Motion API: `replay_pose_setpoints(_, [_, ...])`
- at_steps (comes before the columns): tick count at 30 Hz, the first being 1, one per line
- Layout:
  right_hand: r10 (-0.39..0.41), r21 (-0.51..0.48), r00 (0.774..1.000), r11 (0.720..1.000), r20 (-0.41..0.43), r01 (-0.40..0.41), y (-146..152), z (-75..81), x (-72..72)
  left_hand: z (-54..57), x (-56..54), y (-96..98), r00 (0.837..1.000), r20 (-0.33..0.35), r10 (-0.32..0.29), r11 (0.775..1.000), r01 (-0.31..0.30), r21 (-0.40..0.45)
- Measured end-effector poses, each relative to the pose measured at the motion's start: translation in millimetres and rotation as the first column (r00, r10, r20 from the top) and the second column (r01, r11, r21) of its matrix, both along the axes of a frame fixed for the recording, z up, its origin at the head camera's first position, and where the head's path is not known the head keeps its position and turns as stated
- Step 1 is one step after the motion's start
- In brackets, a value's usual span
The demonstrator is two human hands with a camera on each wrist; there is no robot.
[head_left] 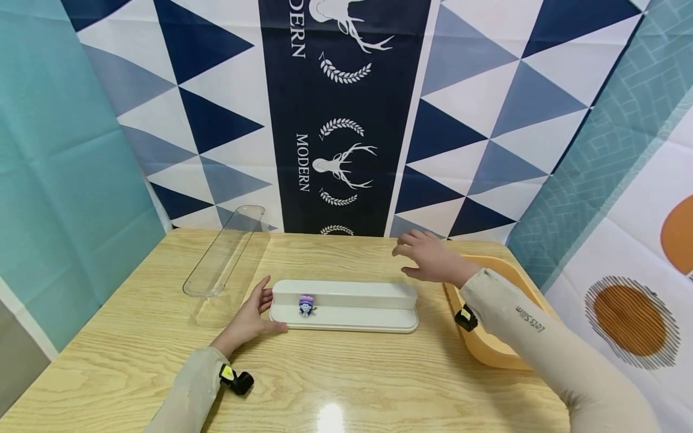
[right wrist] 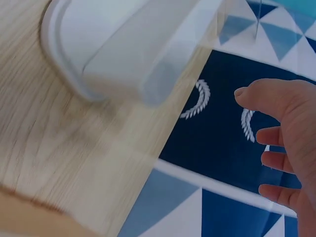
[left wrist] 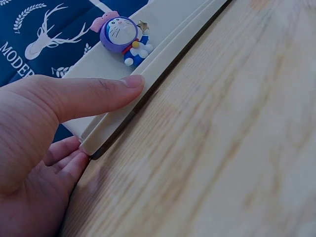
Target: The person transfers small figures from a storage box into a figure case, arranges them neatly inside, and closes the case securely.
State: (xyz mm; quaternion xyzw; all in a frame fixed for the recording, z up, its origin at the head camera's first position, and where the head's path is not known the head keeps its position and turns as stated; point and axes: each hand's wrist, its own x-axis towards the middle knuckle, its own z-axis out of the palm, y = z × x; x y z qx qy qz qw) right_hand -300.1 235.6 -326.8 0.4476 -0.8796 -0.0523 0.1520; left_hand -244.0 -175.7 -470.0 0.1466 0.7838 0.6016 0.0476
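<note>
A long white stepped display base [head_left: 352, 319] lies on the table in front of me. A small purple-and-blue cartoon figurine [head_left: 306, 305] stands on its lower step near the left end, and the left wrist view shows a star by its hand. My left hand [head_left: 251, 316] holds the base's left end, its thumb [left wrist: 106, 94] over the front rim and its fingers round the end. Raised beyond the base's right end, my right hand [head_left: 430, 255] has relaxed, spread fingers with nothing between them.
A clear plastic cover [head_left: 224, 255] stands at the table's back left. To the right, an orange-yellow bin [head_left: 495, 361] sits partly beneath my right forearm. A patterned cloth [head_left: 346, 120] hangs behind the wooden table [head_left: 379, 385].
</note>
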Motion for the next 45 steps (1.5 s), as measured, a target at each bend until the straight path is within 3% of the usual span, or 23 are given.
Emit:
replay_pose_setpoints(19, [-0.123, -0.049, 0.992, 0.991, 0.011, 0.124, 63, 0.0, -4.8, -1.5, -0.1, -1.3, 1.0, 0.016, 0.016, 1.0, -0.016, 0.011])
replay_pose_setpoints(25, [-0.19, -0.018, 0.981, 0.981, 0.035, 0.191, 83, 0.3, -4.2, -0.7, -0.1, -2.1, 1.0, 0.006, 0.013, 1.0, -0.013, 0.005])
replay_pose_setpoints(39, [-0.282, 0.006, 0.958, 0.959, 0.043, 0.282, 123, -25.5, -6.9, 0.2, 0.9, -1.3, 1.0, -0.01, 0.003, 1.0, -0.003, -0.015])
replay_pose_setpoints(45, [-0.334, 0.033, 0.938, 0.943, 0.092, 0.332, 136, -39.4, -6.5, 0.7, -0.5, 0.7, 1.0, -0.008, 0.005, 1.0, -0.005, -0.013])
